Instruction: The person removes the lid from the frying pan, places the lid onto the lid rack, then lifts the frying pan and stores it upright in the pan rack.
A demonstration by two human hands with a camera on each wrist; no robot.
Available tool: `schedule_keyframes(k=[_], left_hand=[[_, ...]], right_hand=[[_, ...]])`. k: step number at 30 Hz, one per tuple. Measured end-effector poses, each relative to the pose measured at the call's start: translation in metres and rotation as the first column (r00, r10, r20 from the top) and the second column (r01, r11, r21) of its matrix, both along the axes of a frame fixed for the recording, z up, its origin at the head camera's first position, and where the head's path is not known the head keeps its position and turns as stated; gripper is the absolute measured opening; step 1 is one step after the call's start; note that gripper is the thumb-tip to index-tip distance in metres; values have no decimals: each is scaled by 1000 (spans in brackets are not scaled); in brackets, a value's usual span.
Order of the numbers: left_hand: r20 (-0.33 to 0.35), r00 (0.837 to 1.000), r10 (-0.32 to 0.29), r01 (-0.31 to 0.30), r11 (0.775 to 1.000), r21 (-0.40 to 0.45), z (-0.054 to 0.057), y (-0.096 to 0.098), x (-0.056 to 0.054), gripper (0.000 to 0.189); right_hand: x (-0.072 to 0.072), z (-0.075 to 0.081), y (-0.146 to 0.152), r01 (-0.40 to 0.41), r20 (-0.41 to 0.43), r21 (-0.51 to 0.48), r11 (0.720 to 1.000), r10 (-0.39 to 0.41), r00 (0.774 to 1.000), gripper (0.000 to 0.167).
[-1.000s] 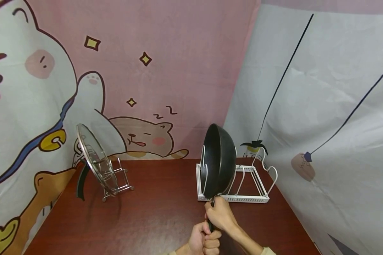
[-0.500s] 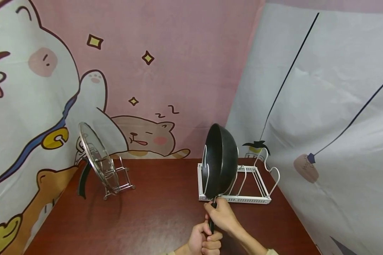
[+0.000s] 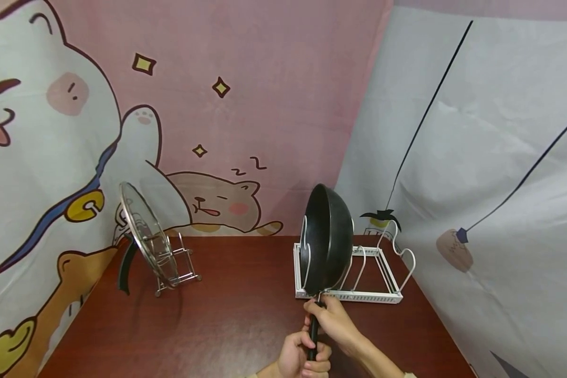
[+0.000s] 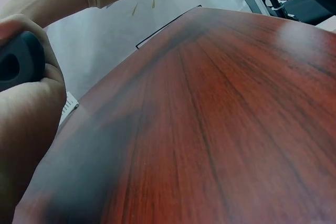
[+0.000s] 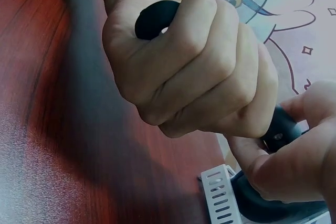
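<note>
A black frying pan point(image 3: 331, 239) with deep sides stands on edge between the wire dividers at the left end of a white rack point(image 3: 368, 298). Its black handle point(image 3: 314, 331) points toward me. My left hand point(image 3: 303, 357) grips the handle near its end; in the right wrist view the fingers point(image 5: 210, 72) of that hand wrap round it. Farther up, close to the pan, my right hand point(image 3: 333, 320) holds the handle between thumb and fingers. The left wrist view catches the handle's butt end point(image 4: 21, 61) inside the left fist.
A glass lid point(image 3: 148, 236) with a steel rim leans on a small wire stand point(image 3: 184, 262) at the left of the brown table point(image 3: 208, 325). More white wire dividers point(image 3: 401, 249) rise at the rack's right end. Printed cloth point(image 3: 283, 105) hangs behind.
The head view has shifted slightly, so the things sit a little farther right. More of the handle shows between my hands. The pan stays in the rack.
</note>
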State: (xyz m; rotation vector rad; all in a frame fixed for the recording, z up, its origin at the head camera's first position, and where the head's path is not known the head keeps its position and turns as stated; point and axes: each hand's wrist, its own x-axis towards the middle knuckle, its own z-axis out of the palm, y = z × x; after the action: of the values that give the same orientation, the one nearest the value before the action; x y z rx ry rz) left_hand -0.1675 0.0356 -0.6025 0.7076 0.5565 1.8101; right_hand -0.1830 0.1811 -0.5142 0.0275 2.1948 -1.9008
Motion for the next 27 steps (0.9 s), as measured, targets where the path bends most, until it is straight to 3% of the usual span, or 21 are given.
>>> schedule_keyframes(k=[5,14,22,27], left_hand=[[-20,999,28,-29,999,-15,-3,-2,1,24],[-40,993,113,-115,992,-49,-6,-4,2,38],[8,987,163,-160,976,-147,1,-7,7,43],[-10,984,175,-174,971,-163,4,-10,7,44]], right_hand=[[1,0,4,-24,18,-65,998,25,1000,21],[2,0,11,-46,13,-82,996,47,999,26],[3,0,15,-51,3,-66,996,51,999,33],[5,0,16,-69,-9,-53,996,69,998,38]])
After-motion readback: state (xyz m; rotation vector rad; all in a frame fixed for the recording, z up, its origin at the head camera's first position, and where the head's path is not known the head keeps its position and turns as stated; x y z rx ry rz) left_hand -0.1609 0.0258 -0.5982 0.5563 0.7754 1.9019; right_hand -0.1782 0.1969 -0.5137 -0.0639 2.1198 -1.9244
